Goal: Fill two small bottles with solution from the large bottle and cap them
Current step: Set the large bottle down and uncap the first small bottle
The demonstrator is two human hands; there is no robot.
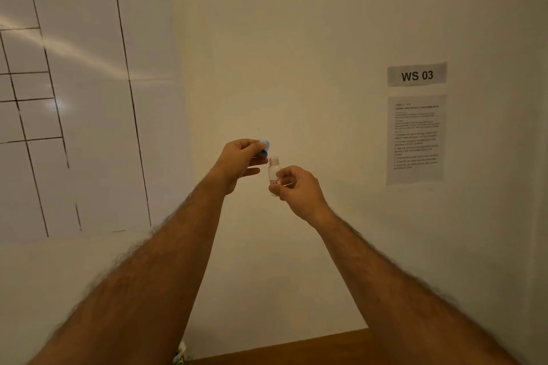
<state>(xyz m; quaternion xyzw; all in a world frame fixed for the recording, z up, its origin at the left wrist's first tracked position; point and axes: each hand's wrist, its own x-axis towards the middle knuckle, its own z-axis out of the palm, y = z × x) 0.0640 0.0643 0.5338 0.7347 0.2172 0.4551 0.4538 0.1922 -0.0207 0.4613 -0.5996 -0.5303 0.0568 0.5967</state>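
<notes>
Both hands raised in front of me, one on a small bottle, one on its blue cap.

Nearest, a strip of brown table (296, 347) edges the bottom of my view. Farther out, my right hand (299, 190) grips the small bottle (274, 170) upright in mid-air: clear plastic, threaded neck open, a red-bordered label partly hidden by my fingers. My left hand (237, 160) pinches the blue cap (264, 147) just beside and above the neck, apart from it. Beyond, on the wall, hang a "WS 03" sign (416, 75) and an instruction sheet (415, 139).
</notes>
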